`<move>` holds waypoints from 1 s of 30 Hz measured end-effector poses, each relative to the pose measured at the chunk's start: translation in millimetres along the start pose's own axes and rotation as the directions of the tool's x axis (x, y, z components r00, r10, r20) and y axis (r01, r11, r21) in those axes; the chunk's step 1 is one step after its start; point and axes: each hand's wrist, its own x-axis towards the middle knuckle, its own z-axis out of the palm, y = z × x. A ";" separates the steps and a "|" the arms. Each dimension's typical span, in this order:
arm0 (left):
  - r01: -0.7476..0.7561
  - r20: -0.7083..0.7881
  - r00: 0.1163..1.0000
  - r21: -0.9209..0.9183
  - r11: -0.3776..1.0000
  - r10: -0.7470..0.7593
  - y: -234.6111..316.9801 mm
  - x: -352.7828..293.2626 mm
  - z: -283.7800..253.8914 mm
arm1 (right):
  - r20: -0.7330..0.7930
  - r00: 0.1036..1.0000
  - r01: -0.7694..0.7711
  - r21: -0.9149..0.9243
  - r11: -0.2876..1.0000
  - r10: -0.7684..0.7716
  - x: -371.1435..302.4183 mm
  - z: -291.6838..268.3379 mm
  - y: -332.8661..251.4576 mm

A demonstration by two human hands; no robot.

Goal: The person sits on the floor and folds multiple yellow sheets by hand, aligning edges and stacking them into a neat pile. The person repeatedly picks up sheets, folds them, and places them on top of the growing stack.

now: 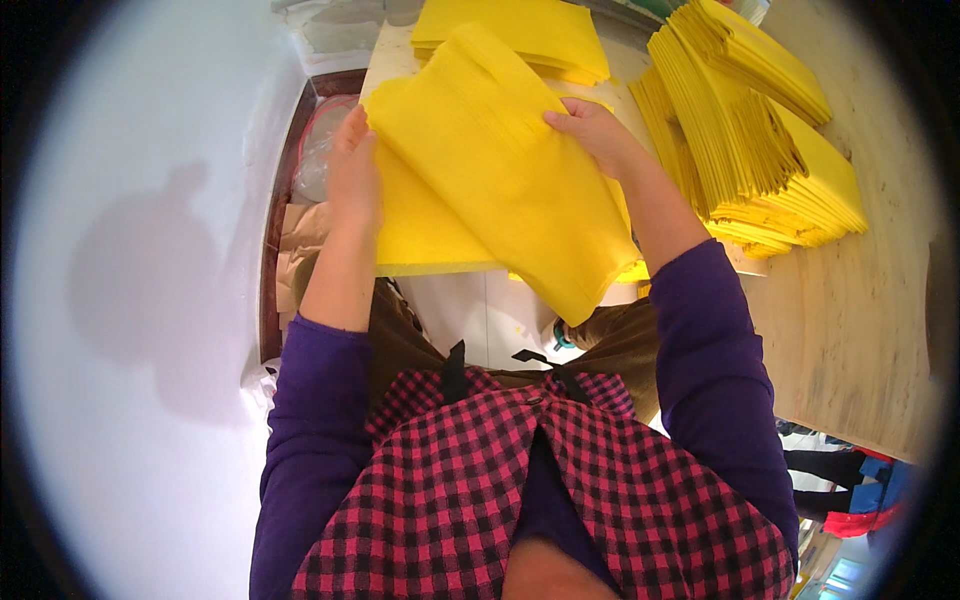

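A yellow cloth sheet (510, 170), felt-like and folded over, is held slantwise in front of me. Its lower corner hangs past the near edge of the flat yellow cloth (430, 235) beneath it. My right hand (590, 130) is closed on the sheet's right edge, thumb on top and fingers hidden underneath. At the upper left, my left hand (352, 165) is closed at the sheet's left edge, its fingertips partly hidden by the cloth.
A stack of folded yellow cloths (510, 35) lies beyond the sheet. Several more folded yellow cloths (740, 150) are heaped on the wooden table (830, 320) at right. Brown paper (300, 240) and clear plastic (318, 150) sit at left, beside the white wall (130, 400).
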 end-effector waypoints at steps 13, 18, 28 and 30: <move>-0.546 0.459 0.837 0.655 0.523 0.298 -4.5 -33.6 31.2 | -0.028 0.976 0.215 0.028 0.976 -0.214 -17.9 -26.0 -39.9; -0.428 0.381 0.903 0.762 0.485 0.198 -11.1 -47.7 46.8 | -0.040 0.962 0.268 -0.041 0.963 -0.269 -19.5 -14.1 -38.3; -0.388 0.385 0.919 0.835 0.390 0.090 -20.0 -51.9 41.0 | -0.264 0.832 0.486 -0.076 0.870 -0.488 -43.0 -51.8 -99.0; -0.374 0.372 0.924 0.840 0.393 0.087 -20.0 -51.5 40.3 | -0.246 0.795 0.561 -0.050 0.826 -0.554 -50.5 -64.4 -117.0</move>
